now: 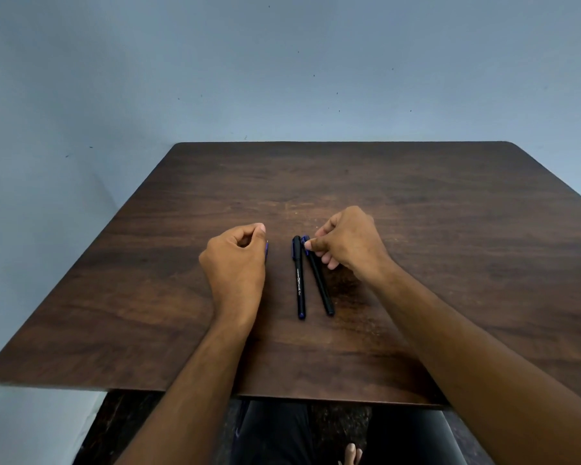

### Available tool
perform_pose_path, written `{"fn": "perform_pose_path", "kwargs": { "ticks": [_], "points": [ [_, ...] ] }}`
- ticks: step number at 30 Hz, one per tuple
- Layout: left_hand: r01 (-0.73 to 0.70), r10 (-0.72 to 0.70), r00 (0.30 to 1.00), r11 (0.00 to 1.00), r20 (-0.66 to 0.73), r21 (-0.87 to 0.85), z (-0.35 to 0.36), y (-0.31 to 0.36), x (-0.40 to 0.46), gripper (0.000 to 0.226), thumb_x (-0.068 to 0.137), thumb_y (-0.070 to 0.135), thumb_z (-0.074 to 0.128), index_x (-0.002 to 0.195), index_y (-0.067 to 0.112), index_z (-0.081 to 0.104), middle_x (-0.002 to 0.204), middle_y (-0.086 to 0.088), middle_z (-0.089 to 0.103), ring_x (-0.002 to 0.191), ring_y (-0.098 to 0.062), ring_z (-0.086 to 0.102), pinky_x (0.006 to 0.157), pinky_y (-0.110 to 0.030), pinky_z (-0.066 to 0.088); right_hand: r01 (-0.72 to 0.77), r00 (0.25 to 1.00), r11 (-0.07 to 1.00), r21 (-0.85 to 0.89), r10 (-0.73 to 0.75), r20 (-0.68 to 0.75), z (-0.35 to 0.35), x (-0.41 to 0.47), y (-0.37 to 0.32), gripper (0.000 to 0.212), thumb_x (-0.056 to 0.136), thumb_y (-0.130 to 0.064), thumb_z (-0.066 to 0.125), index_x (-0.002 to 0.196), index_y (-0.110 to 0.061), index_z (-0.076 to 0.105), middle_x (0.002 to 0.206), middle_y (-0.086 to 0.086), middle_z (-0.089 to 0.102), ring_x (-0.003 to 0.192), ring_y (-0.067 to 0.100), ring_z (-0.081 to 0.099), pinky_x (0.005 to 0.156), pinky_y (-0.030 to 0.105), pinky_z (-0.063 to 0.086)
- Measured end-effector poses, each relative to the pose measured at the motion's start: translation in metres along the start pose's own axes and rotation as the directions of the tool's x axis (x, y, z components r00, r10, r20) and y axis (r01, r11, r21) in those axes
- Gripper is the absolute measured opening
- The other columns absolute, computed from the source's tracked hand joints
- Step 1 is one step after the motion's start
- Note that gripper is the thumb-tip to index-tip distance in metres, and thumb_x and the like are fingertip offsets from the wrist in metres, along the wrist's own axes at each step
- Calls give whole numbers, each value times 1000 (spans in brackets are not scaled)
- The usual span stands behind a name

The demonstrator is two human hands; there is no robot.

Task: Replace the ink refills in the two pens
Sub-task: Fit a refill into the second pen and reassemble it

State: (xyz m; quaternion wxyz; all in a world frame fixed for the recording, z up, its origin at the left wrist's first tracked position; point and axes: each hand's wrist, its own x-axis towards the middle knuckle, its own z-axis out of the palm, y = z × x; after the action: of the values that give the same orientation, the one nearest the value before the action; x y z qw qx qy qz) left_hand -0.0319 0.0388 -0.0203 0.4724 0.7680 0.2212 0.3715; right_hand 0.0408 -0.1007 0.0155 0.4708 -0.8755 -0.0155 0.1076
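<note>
Two black pens with blue caps lie side by side near the middle of the brown wooden table [416, 196]. The left pen [299, 280] lies free, its white lettering facing up. The right pen [320, 283] is slightly slanted, and my right hand [346, 243] pinches its blue cap end between thumb and fingers. My left hand [235, 256] rests curled on the table to the left of the pens. A small blue object [266, 247] peeks out at its right edge, mostly hidden; I cannot tell what it is.
The table stands against a blue-grey wall [282, 78]. Its front edge [316, 397] is close to me, with my legs and a bare foot [351, 454] below it.
</note>
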Motion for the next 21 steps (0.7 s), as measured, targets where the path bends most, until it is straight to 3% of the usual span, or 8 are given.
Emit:
{"fn": "perform_pose_path", "kwargs": {
  "ticks": [3, 7, 11, 15, 21],
  "points": [
    [0, 0, 1000, 1000, 25, 22, -1, -3, 2, 8, 88, 28, 72, 92, 25, 79, 69, 31, 62, 75, 22, 60, 64, 5, 39, -34, 999, 999, -30, 35, 36, -3, -6, -3, 17, 77, -10, 85, 79, 1, 72, 75, 19, 76, 57, 22, 66, 58, 34, 60],
    [-55, 46, 992, 996, 113, 74, 1, -4, 0, 7, 84, 27, 76, 90, 24, 79, 70, 29, 63, 75, 20, 61, 66, 4, 40, -77, 986, 988, -130, 95, 134, -8, -16, -12, 18, 80, -10, 82, 90, 1, 72, 82, 17, 77, 64, 22, 70, 66, 33, 63],
    [-102, 65, 968, 984, 244, 146, 4, -6, -3, 9, 83, 26, 79, 91, 25, 79, 69, 29, 61, 77, 25, 58, 65, 7, 37, -79, 974, 967, -243, 127, 188, -7, -26, -18, 25, 85, -17, 78, 101, 0, 72, 93, 14, 78, 85, 23, 77, 82, 35, 62],
    [-107, 50, 949, 980, 311, 167, 6, -5, -4, 12, 81, 24, 80, 93, 23, 80, 73, 24, 67, 70, 19, 61, 63, 7, 38, -96, 978, 969, -228, 134, 158, -7, -30, -22, 25, 88, -16, 75, 103, 2, 72, 96, 16, 78, 89, 24, 76, 83, 34, 62],
    [-126, 68, 947, 978, 314, 169, 9, -4, -5, 13, 82, 22, 80, 94, 23, 79, 85, 17, 74, 74, 15, 62, 69, 5, 41, -146, 960, 958, -247, 197, 200, -10, -30, -26, 27, 91, -18, 72, 109, 2, 72, 105, 15, 77, 98, 22, 75, 88, 31, 59]
  ]
}}
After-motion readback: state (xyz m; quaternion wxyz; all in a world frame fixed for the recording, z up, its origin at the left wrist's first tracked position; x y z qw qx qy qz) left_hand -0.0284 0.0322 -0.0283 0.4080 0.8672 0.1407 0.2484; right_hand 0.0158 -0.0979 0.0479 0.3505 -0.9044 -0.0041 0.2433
